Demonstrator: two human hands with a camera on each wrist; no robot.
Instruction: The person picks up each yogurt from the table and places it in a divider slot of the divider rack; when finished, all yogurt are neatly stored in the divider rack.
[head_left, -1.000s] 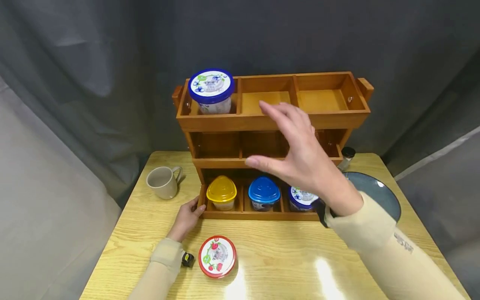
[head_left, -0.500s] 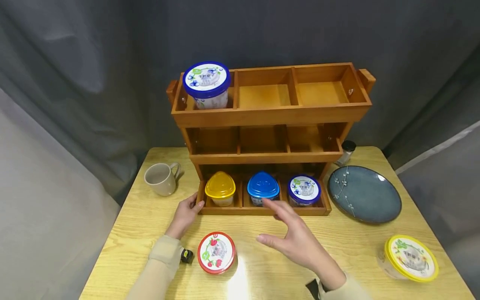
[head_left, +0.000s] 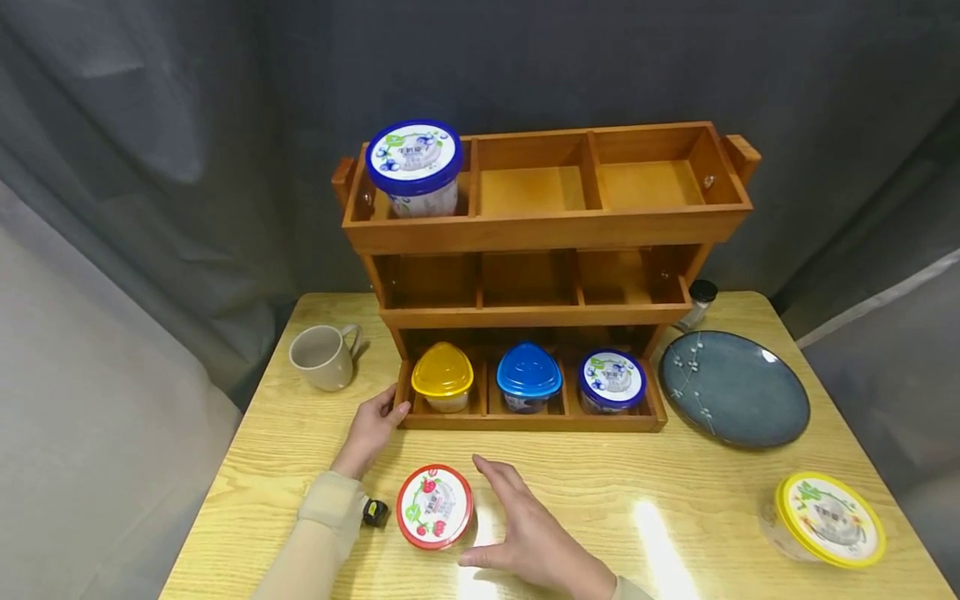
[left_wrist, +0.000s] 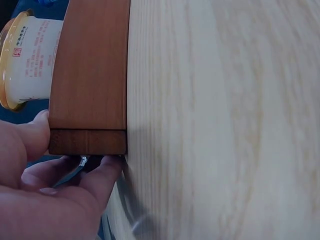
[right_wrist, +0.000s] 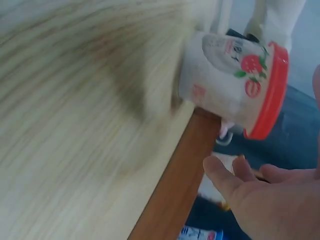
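My left hand [head_left: 371, 428] grips the lower left corner of a three-tier wooden rack [head_left: 546, 233]. In the left wrist view its thumb [left_wrist: 35, 135] lies on one side of the corner and the fingers curl against the end. A red-lidded tub with strawberry pictures [head_left: 435, 507] stands upright on the table in front of the rack. Just right of that tub, my right hand [head_left: 531, 533] is held with thumb and fingers spread apart, holding nothing. The right wrist view has the tub's printed side [right_wrist: 225, 75] beyond the fingertips.
On the rack are a blue-lidded tub [head_left: 415, 162] on top and, below, a yellow-lidded cup [head_left: 443, 373], a blue-lidded cup [head_left: 528, 373] and another blue-lidded tub [head_left: 611, 379]. A mug [head_left: 324, 358] stands left; a plate [head_left: 738, 390], jar [head_left: 699, 302] and yellow-lidded tub [head_left: 831, 518] right.
My right hand has come down from in front of the rack's upper tiers to beside the red-lidded tub, thumb and fingers spread throughout. The left hand stays at the rack's corner.
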